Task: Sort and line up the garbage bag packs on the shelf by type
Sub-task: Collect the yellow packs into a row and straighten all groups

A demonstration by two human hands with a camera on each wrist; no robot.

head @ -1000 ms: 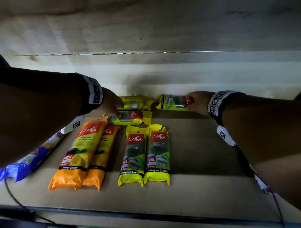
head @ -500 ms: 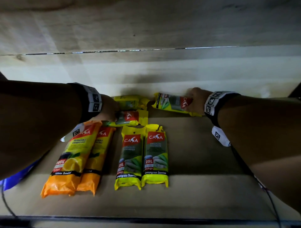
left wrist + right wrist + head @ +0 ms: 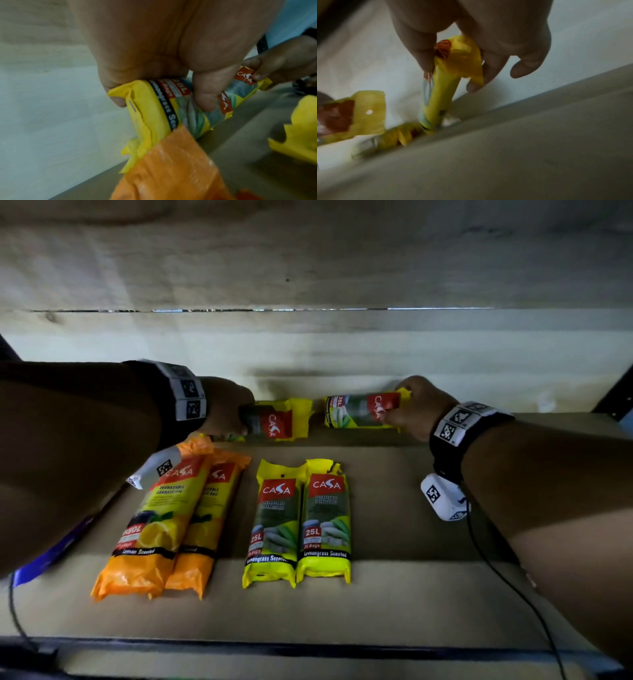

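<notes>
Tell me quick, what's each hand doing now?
Left hand: gripping a yellow lemongrass pack.
Right hand: pinching the other yellow pack by its red-label end.

blue packet (image 3: pixel 51 556), black cable (image 3: pixel 507 577)

Both arms outstretched, left hand (image 3: pixel 227 405) and right hand (image 3: pixel 416 409) fingers curled, gripping.

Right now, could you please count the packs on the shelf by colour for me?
Orange packs: 2
Yellow packs: 5, one half hidden beneath the left hand
Blue pack: 1, mostly hidden
Total: 8
</notes>
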